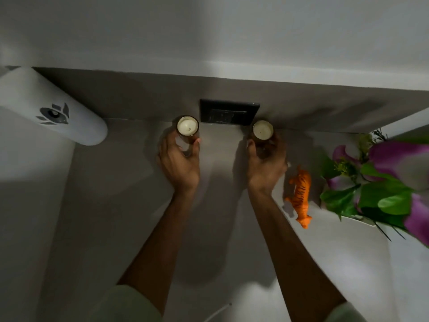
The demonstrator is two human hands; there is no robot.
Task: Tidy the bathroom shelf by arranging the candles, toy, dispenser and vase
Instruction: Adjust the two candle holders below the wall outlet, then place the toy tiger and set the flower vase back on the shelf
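Both of your hands are busy with the candles: your left hand [180,162] is wrapped around the left candle [188,127] and your right hand [264,163] around the right candle [262,130], each glass near the back wall, one on either side of the dark wall plate [229,112]. Whether the glasses already rest on the shelf [130,205] I cannot tell (your fingers hide their bases). That pairing looks nearly settled. The orange toy tiger [300,197] lies just right of your right wrist, seemingly unplaced, beside the vase of flowers [383,182] at the right end. The white dispenser [53,105] sits at the far left. By my judgement, toy, vase and dispenser remain to arrange.
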